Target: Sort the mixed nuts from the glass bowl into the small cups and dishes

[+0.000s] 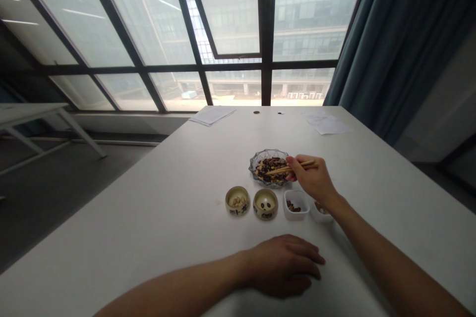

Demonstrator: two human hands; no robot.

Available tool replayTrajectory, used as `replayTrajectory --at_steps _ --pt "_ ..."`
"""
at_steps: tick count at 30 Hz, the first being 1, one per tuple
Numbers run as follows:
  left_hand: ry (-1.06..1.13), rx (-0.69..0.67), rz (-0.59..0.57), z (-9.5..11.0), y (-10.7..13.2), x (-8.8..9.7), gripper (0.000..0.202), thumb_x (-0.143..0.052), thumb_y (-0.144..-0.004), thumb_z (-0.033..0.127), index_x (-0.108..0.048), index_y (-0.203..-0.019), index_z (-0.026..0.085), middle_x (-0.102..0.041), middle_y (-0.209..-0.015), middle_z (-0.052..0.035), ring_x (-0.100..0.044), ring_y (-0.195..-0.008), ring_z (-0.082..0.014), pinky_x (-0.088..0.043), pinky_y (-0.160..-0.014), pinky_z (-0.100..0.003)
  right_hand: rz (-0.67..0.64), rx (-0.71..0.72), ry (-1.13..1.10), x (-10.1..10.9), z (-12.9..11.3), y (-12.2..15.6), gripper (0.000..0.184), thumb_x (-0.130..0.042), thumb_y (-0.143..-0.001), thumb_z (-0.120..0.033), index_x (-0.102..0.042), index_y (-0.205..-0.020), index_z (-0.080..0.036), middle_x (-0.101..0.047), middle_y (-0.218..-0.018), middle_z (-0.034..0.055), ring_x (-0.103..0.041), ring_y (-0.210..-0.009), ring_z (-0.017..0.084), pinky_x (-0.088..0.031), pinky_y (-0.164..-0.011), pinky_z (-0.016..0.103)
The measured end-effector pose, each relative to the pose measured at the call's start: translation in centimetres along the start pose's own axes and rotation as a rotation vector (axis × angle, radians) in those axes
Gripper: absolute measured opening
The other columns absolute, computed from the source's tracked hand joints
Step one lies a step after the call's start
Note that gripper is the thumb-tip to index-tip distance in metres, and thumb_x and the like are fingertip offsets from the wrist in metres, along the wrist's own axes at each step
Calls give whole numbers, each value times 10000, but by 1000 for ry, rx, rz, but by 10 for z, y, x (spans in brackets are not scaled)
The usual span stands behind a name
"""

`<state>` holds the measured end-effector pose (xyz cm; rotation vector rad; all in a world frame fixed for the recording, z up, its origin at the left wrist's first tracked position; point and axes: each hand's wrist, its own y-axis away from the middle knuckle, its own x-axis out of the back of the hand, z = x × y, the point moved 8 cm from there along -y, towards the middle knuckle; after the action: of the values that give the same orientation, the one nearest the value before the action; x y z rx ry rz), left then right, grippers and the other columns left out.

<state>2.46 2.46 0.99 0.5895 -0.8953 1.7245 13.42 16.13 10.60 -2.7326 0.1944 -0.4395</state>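
My right hand [312, 178] grips a pair of wooden chopsticks [280, 170], their tips down among mixed seeds and nuts [269, 164] in a scalloped glass bowl [253, 172]. In front of that bowl stands a row of small containers. The left ceramic cup [238, 212] holds several pale nuts, and the ceramic cup beside it [265, 214] has a few dark seeds. Brown pieces lie in a white square tub [296, 215]. Another white tub [323, 217] is partly covered by my right wrist. My left hand [284, 265] rests flat on the table nearer me, fingers stretched out.
The white table [167, 218] reaches toward the window. Paper sheets lie at its far left [211, 116] and a sheet of paper [327, 123] at its far right. A blue curtain [375, 44] hangs on the right, and a second table [33, 111] stands at left.
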Motion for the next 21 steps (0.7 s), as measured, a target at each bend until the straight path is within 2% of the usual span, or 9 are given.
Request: replayTrajectory --at_steps 11,16,18,21 --pt "11 0 -4 2 -1 3 269 -566 -953 257 -711 -1161 168 -684 -1403 -101 -600 -1378 -237 -419 -1220 -339 42 17 -1 17 -14 -3 485 -674 -953 -573 -746 -720 -154 -730 -589 67 -705 -514 201 -547 -499 275" --pt "7 -5 10 4 -1 4 269 -569 -952 256 -711 -1161 163 -686 -1400 -105 -606 -1370 -244 -431 -1212 -346 75 -11 -105 40 -41 -4 492 -738 -895 -600 -761 -734 -135 -732 -569 87 -702 -466 197 -562 -452 253" --pt "9 -12 9 4 -1 4 269 -568 -953 255 -710 -1161 164 -687 -1397 -105 -607 -1367 -244 -436 -1209 -344 29 -39 -147 48 -52 -2 498 -753 -876 -612 -765 -742 -132 -736 -570 96 -696 -448 190 -563 -440 242" --pt "14 -20 5 4 -1 4 271 -566 -950 250 -709 -1163 163 -687 -1396 -106 -610 -1363 -245 -438 -1206 -340 -154 -92 -166 46 -62 2 512 -754 -867 -625 -769 -742 -129 -732 -559 98 -698 -445 185 -569 -440 228"
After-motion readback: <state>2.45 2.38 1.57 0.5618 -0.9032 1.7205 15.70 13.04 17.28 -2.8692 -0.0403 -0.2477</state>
